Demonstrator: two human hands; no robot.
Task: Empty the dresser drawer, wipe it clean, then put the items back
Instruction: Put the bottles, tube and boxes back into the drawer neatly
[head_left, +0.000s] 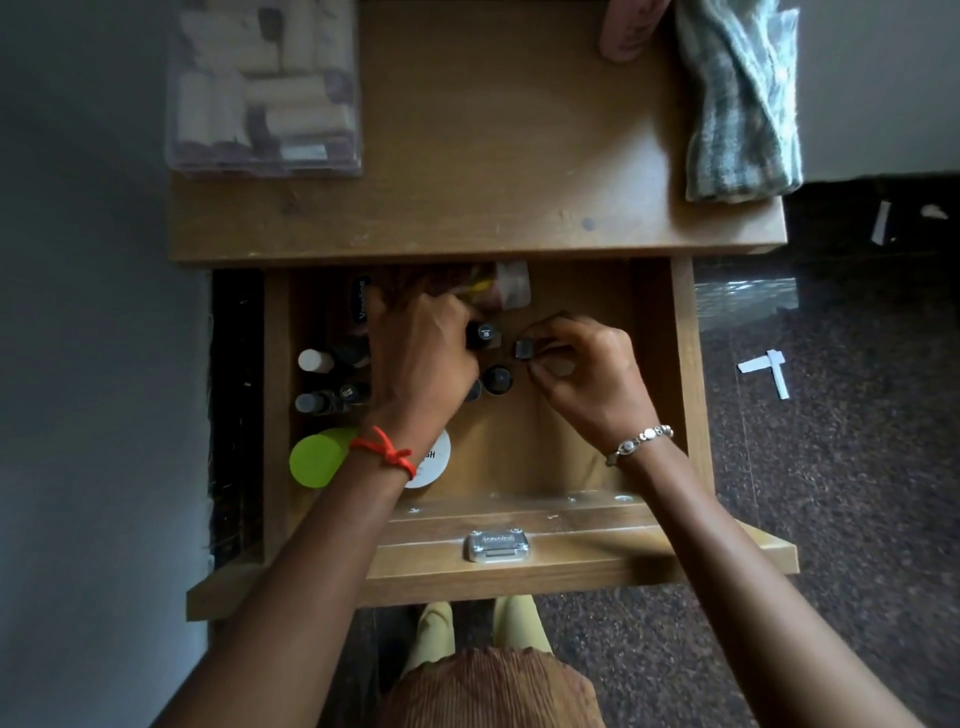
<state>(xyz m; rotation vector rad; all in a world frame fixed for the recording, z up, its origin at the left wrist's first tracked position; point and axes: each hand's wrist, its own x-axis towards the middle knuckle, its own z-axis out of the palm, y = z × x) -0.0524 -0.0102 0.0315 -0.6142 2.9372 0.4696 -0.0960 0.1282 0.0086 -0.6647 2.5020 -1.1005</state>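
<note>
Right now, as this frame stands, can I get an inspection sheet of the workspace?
Surface: dresser top bears a cloth and a clear box; drawer open.
Job's things: small bottles and a green lid crowd the drawer's left; right part bare.
Clutter: paper scraps on the floor.
Hands: left hand grips a dark tube; right hand pinches a small dark piece.
Cables: nothing seen.
Surroundings: dark speckled floor.

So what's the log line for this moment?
drawer open, holding items | left hand grips black tube | right hand pinches small dark item | cloth on dresser top
</note>
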